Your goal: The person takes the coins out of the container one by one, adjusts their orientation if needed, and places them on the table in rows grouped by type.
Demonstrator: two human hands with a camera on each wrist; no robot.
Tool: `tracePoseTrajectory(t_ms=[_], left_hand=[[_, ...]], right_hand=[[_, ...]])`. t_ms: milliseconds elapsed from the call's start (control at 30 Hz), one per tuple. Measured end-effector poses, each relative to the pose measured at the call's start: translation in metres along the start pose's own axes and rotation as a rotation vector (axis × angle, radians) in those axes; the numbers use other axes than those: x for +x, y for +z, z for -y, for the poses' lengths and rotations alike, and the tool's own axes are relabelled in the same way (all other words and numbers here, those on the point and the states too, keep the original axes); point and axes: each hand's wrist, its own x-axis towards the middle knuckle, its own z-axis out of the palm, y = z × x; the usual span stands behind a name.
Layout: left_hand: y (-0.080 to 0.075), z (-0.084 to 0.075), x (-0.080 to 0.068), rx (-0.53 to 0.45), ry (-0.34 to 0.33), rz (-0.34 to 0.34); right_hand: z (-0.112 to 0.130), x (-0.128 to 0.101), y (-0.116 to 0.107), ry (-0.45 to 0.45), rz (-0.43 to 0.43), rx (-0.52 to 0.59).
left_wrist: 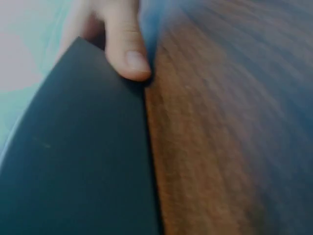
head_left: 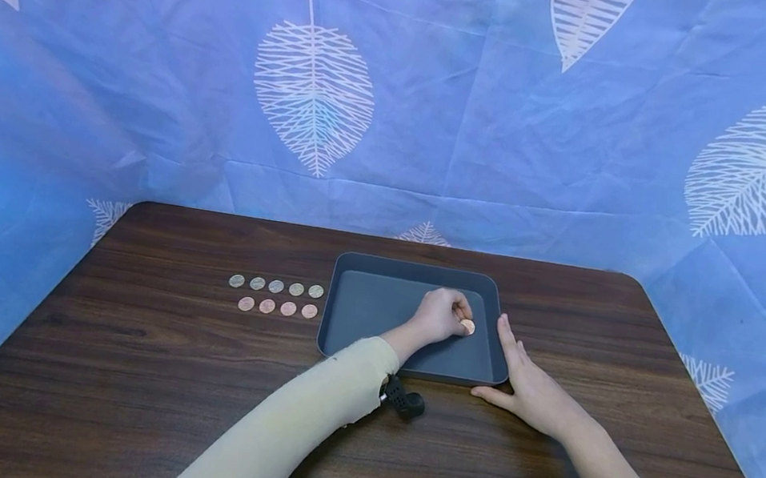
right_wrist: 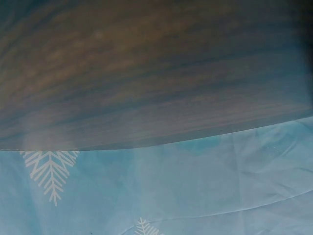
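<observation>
In the head view my left hand (head_left: 443, 316) reaches over the dark grey tray (head_left: 374, 302) and pinches a copper-coloured coin (head_left: 467, 327) at its fingertips. The coin is over the right part of the tray. My right hand (head_left: 532, 389) lies with straight, spread fingers at the tray's front right corner, its index finger along the right side and its thumb by the front edge. The left wrist view shows a thumb (left_wrist: 129, 51) right at the tray's edge, with the outer wall close to the camera.
To the tray's left, a row of silver-coloured coins (head_left: 276, 286) lies behind a row of copper-coloured coins (head_left: 288, 309). All are on the dark wooden table (head_left: 119, 366). A blue cloth (head_left: 414, 114) with white leaves hangs behind and at both sides.
</observation>
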Motion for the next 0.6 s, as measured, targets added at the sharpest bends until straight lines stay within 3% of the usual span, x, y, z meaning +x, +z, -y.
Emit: tracePoseTrajectory(t_ms=[367, 600], left_hand=[[-0.008, -0.005, -0.004, -0.068, -0.003, -0.021], [-0.023, -0.008, -0.011, -0.155, -0.001, -0.032]], right_hand=[[0.001, -0.001, 0.000, -0.002, -0.003, 0.001], [0.001, -0.001, 0.000, -0.006, -0.006, -0.001]])
